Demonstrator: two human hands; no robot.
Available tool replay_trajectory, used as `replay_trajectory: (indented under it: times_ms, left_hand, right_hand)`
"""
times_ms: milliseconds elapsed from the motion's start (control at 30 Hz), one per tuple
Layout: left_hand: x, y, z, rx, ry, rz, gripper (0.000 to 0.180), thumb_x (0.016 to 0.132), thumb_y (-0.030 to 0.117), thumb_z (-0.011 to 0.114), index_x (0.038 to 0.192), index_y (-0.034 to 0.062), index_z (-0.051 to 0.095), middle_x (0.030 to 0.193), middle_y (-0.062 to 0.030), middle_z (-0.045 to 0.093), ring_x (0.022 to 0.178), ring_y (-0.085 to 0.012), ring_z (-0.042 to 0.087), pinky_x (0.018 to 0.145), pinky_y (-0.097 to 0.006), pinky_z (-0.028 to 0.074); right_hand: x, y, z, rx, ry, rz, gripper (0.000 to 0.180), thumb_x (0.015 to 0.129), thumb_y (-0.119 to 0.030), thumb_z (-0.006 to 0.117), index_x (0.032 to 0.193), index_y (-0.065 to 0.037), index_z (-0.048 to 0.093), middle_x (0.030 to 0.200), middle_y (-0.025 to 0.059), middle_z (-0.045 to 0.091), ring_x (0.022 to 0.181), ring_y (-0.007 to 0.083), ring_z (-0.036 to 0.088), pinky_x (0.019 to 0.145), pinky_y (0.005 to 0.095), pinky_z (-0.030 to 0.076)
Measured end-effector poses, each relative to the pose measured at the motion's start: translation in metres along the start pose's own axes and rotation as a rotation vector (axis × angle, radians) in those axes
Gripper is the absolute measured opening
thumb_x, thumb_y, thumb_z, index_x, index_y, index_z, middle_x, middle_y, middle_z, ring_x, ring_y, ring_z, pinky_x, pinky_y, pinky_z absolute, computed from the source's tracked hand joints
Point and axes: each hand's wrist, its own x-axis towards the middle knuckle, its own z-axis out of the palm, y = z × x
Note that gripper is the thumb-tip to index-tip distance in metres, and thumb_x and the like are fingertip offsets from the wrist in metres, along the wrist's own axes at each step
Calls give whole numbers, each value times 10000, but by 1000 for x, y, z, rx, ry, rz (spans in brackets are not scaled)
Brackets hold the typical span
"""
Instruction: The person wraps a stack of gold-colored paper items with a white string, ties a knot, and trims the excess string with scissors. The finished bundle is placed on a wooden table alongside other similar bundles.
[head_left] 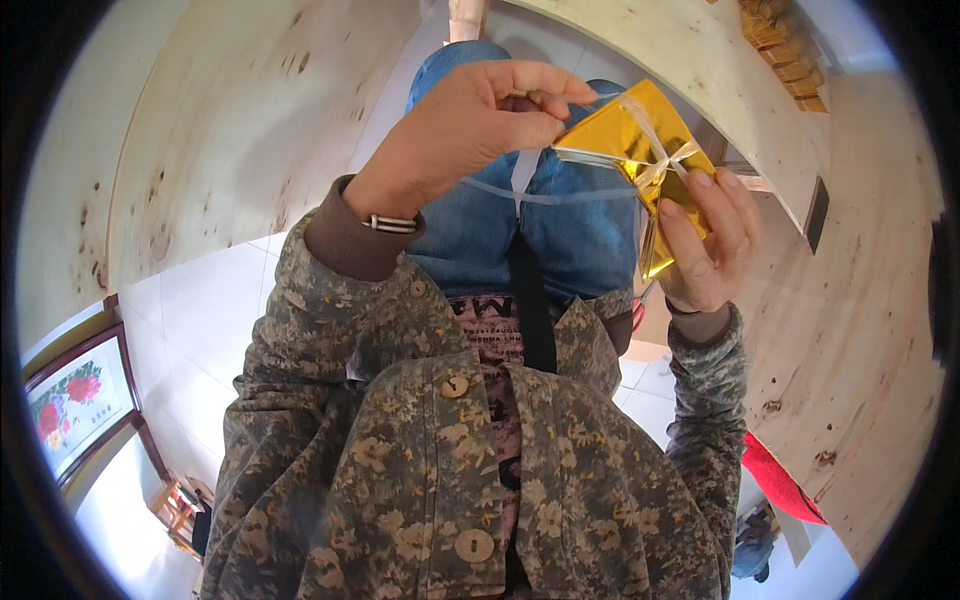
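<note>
My right hand (712, 240) grips a stack of shiny gold foil sheets (600, 130), fingers on its face and right edge. Pale plastic ribbon (662, 160) crosses the stack and gathers in a knot or bow near those fingers. At the stack's upper left, my left hand (475, 125) is closed in a pinch, with a thin length of ribbon running from its fingertips to the foil. Another translucent strand (560, 197) hangs in a curve over my lap, below the stack. White layered edges show along the stack's left side.
Pale plywood surfaces stand at the left (230, 130) and right (830, 380). A pile of golden-brown bundles (785, 50) lies at the upper right. A framed flower picture (85, 405) is at the lower left, a red item (782, 480) at the lower right.
</note>
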Motion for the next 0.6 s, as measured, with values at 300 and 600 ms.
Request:
replay_trajectory:
  times_ms: [300, 600]
  left_hand:
    - [6, -8, -15, 19, -31, 151, 199, 972, 156, 556, 1032, 0, 664, 1120, -72, 602, 1022, -152, 584, 944, -305, 466]
    - [14, -28, -1, -900, -96, 170, 204, 1011, 235, 451, 1009, 54, 545, 862, -16, 467, 891, -158, 501, 980, -365, 395]
  right_hand:
    - [3, -1, 9, 57, 113, 115, 371, 713, -50, 811, 1052, -111, 675, 1179, 126, 639, 1137, 344, 581, 959, 395, 481]
    - [13, -6, 21, 367, 194, 574, 416, 738, 56, 763, 1119, -15, 611, 1165, 150, 642, 1083, 279, 623, 934, 359, 500]
